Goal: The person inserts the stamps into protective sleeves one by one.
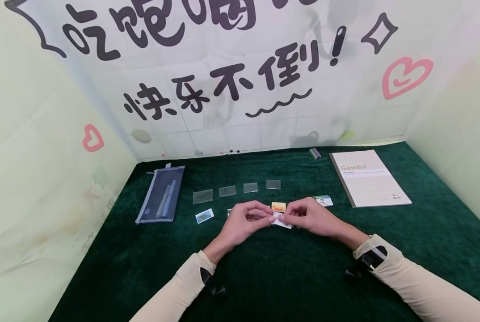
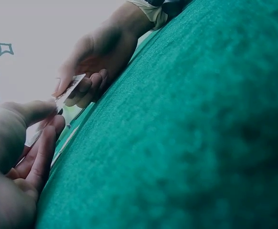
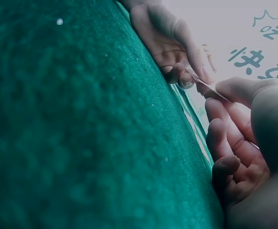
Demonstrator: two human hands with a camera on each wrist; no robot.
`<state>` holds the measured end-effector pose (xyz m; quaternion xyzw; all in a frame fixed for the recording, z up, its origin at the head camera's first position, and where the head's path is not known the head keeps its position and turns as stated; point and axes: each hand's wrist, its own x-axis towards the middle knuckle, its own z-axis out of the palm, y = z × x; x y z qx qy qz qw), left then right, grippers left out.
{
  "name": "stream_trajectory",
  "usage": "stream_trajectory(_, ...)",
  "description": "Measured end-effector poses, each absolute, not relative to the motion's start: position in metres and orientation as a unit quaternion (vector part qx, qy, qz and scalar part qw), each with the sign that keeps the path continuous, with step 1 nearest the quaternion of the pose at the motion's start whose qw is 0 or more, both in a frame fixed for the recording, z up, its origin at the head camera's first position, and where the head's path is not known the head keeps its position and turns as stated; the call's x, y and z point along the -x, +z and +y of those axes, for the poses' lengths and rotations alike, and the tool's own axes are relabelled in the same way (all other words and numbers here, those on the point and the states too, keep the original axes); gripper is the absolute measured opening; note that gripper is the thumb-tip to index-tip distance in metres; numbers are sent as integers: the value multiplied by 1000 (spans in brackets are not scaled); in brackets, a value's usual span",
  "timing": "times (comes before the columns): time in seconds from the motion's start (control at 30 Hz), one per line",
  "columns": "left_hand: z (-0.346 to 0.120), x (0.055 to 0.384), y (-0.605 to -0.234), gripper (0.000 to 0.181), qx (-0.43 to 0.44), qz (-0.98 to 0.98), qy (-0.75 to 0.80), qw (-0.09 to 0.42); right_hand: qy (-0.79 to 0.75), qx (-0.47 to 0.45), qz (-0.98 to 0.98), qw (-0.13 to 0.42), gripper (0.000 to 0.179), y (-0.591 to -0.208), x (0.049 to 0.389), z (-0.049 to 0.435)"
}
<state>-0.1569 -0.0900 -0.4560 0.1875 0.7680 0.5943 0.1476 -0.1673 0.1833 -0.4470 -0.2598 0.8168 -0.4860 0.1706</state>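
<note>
Both hands meet over a small white card (image 1: 283, 223), raised a little off the cloth. My left hand (image 1: 242, 220) pinches its left end between thumb and fingers. On the other end, the thumb and fingers of my right hand (image 1: 310, 217) grip it. Dark marks show on the card's face (image 2: 73, 86) in the left wrist view; it appears edge-on in the right wrist view. Just beyond the fingertips lies an orange picture card (image 1: 278, 206). A blue picture card (image 1: 204, 216) lies left of the left hand, and another card (image 1: 324, 201) is partly behind the right hand.
Several clear plastic sleeves (image 1: 203, 196) lie in a row beyond the hands. A blue zip pouch (image 1: 174, 179) with pens inside is at the left. The notebook (image 1: 370, 179) lies at the right, near a small purple and green block (image 1: 315, 153). Dark green cloth covers the table.
</note>
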Motion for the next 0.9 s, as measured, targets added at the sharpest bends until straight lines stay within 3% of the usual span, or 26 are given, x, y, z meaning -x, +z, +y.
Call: stream_trajectory(0.9,-91,157,-455,26,-146,753,631,118,-539,219,794,173,21,-446,167,182)
